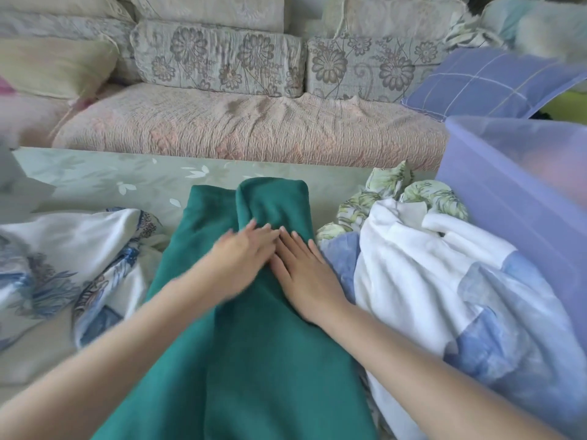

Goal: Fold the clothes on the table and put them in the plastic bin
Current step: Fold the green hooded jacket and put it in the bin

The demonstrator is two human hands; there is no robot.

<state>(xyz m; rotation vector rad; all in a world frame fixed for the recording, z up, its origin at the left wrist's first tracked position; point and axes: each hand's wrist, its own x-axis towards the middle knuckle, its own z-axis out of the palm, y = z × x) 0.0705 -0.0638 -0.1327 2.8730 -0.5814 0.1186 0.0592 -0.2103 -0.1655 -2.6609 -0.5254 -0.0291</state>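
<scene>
Behind the work surface stands a sofa (pixel 247 128) with floral back cushions; the tabletop (pixel 95 176) in front of it is covered by a pale green cloth with white leaf motifs.

At the left edge of the tabletop lies a crumpled white garment with blue print (pixel 63 249), unfolded.

In the middle, a green fleece garment (pixel 247 360) runs from the near edge toward the far edge. Its far end is doubled into two rounded lobes.

The left hand (pixel 241 258) lies flat on the green fleece with fingers extended; it is blurred. The right hand (pixel 305 274) lies just beside it, palm down, fingers straight, also pressing the fleece. Neither hand grips anything.

To the right, a leaf-print cloth (pixel 390 185) and a white-and-blue fleece garment (pixel 428 281) form a loose pile, touching the green fleece on one side and the bin on the other.

At the right edge stands the translucent purple plastic bin (pixel 524 192); its contents cannot be made out. A blue checked pillow (pixel 482 81) rests on the sofa behind it.

Step in hand, as judged: smoothing the green fleece after a lengthwise fold. The next move probably calls for gripping one end, folding it across to a compact size, then lifting it right into the bin. Several garments remain unfolded, so the task looks early.

No brand, label or writing is legible.
</scene>
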